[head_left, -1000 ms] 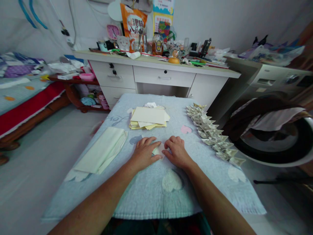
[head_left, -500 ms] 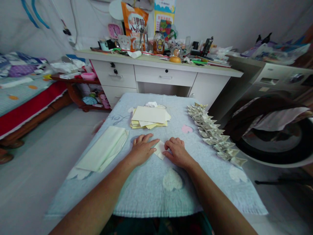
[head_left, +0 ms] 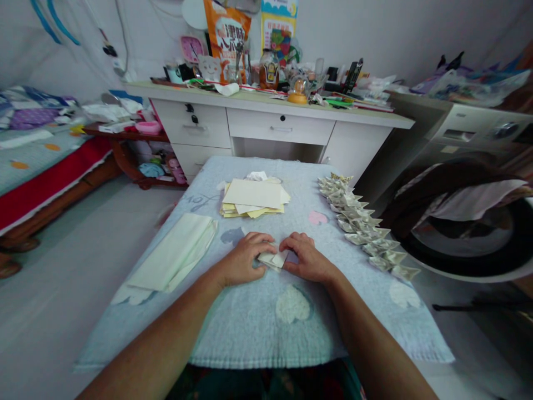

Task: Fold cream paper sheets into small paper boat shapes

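Note:
A small folded piece of pale paper (head_left: pixel 272 259) is between my two hands, just above the cloth-covered table (head_left: pixel 245 328). My left hand (head_left: pixel 247 258) grips its left end, thumb below and fingers over the top. On the other end, my right hand (head_left: pixel 306 256) has its thumb and curled fingers closed at the paper's edge. Beyond my hands lies a stack of cream and yellow paper sheets (head_left: pixel 253 194). To the left rests a folded pale green sheet (head_left: pixel 172 253). Rows of folded paper shapes with pointed ends (head_left: pixel 362 225) run along the table's right side.
Behind the table stands a white desk (head_left: pixel 281 126) crowded with jars, bags and small items. A front-loading washing machine (head_left: pixel 462 216) with laundry hanging from its door is at the right. A bed (head_left: pixel 50 161) and a low wooden shelf (head_left: pixel 125 153) are at the left.
The paper lay flat under my fingertips before; now its near edge is lifted and both hands grip its ends. My left hand has turned, bringing its thumb nearer to me.

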Demonstrator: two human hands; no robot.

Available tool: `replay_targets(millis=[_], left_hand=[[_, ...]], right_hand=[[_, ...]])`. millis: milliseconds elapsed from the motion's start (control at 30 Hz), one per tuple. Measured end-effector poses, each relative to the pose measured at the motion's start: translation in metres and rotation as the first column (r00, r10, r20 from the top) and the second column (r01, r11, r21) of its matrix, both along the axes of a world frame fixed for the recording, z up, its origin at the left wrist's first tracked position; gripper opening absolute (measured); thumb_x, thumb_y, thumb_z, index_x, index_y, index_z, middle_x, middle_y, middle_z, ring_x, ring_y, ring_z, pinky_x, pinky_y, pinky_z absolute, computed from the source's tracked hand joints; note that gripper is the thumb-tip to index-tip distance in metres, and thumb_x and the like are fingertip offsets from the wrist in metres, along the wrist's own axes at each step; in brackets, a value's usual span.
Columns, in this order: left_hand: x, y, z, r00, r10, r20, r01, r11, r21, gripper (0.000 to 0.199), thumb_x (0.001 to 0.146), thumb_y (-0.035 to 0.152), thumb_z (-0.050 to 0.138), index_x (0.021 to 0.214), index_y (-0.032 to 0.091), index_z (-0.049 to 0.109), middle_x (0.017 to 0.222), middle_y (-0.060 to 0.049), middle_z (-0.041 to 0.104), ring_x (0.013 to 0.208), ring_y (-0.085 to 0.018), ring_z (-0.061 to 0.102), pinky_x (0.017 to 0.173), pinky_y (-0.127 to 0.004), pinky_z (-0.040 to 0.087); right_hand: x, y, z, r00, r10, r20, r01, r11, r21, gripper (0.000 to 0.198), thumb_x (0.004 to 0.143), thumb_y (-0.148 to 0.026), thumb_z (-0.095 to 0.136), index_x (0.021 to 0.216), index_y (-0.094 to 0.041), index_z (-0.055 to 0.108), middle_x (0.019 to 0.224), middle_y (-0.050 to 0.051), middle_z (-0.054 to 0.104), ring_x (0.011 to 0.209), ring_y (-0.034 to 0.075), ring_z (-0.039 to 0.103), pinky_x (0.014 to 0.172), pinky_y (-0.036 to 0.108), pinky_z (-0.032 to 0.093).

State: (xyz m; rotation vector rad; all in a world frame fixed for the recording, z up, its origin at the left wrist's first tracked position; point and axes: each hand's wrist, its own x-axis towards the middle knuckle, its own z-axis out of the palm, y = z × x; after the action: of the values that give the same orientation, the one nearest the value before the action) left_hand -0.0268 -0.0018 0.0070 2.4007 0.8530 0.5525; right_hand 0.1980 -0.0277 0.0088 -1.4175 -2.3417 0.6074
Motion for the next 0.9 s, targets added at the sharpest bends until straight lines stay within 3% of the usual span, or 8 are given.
replay_targets(millis=[200, 467, 667, 900], left_hand=[[0.003, -0.001, -0.004, 0.999, 0.031, 0.038, -0.034, 0.997, 0.070, 0.031, 0.073, 0.026, 0.072, 0.102, 0.022, 0.065, 0.110, -0.005, 0.062, 0.106, -0.022, 0.052, 0.094, -0.036, 0.041], [0.008, -0.005, -0.005, 0.998, 0.037, 0.053, -0.049, 0.968, 0.247, 0.008, 0.086, 0.016, 0.056, 0.086, 0.019, 0.063, 0.089, -0.004, 0.065, 0.088, -0.017, 0.057, 0.080, -0.030, 0.044], [0.007, -0.006, -0.007, 0.993, 0.067, 0.095, -0.088, 0.967, 0.239, 0.011, 0.084, 0.010, 0.053, 0.082, 0.018, 0.059, 0.086, -0.003, 0.064, 0.085, -0.016, 0.057, 0.078, -0.028, 0.044], [0.004, -0.003, -0.002, 0.996, 0.083, -0.041, -0.074, 0.978, 0.194, 0.012, 0.073, 0.007, 0.057, 0.077, 0.018, 0.058, 0.081, -0.003, 0.060, 0.085, -0.018, 0.053, 0.075, -0.029, 0.043]], right_hand=[[-0.002, 0.000, 0.002, 0.998, -0.026, -0.055, 0.027, 1.000, 0.010, 0.020, 0.078, -0.029, 0.069, 0.095, -0.023, 0.063, 0.094, 0.003, 0.055, 0.094, 0.021, 0.046, 0.086, 0.035, 0.031], [-0.012, -0.001, -0.004, 0.990, -0.004, -0.143, 0.017, 0.995, 0.095, 0.013, 0.077, -0.018, 0.067, 0.090, -0.022, 0.063, 0.094, 0.002, 0.056, 0.094, 0.020, 0.046, 0.084, 0.033, 0.031], [-0.009, 0.001, -0.005, 0.990, -0.055, -0.127, 0.072, 0.989, 0.131, 0.018, 0.075, -0.008, 0.060, 0.088, -0.021, 0.061, 0.088, 0.002, 0.057, 0.090, 0.020, 0.046, 0.081, 0.032, 0.032], [-0.008, 0.002, -0.006, 0.995, -0.029, -0.095, 0.041, 0.991, 0.124, 0.017, 0.074, -0.005, 0.059, 0.084, -0.020, 0.061, 0.084, 0.002, 0.059, 0.086, 0.018, 0.046, 0.079, 0.030, 0.032]])
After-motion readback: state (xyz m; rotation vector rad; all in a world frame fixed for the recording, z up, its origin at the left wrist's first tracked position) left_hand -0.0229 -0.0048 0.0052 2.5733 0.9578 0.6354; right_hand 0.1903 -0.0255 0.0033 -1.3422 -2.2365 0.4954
